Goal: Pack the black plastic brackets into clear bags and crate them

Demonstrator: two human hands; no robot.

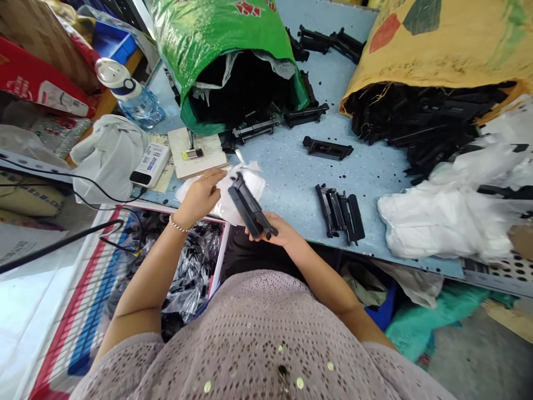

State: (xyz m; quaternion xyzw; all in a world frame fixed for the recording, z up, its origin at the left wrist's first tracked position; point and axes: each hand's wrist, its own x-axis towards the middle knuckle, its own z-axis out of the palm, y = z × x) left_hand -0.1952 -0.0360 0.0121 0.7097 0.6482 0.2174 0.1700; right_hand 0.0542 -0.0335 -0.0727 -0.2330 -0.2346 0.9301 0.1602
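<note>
My right hand [280, 229] is closed around the lower end of a black plastic part [250, 206]. It looks like two long pieces side by side, tilted above the table's front edge. My left hand [200, 195], with a beaded bracelet at the wrist, reaches over a small pile of thin white plastic bags [255, 179]. Its fingers are stretched out at the pile's left side, the thumb apart from them; the fingertips seem to touch the bags. Several similar black parts [339, 214] lie in a row on the blue table, right of my right hand.
A green sack [225, 33] and a yellow sack [416, 61] lie open-mouthed, holding black parts. White bundles [445, 222] sit at the right. A board [195, 150], white device [150, 165] and water bottle [133, 97] stand left. Below is a crate of bagged parts [191, 266].
</note>
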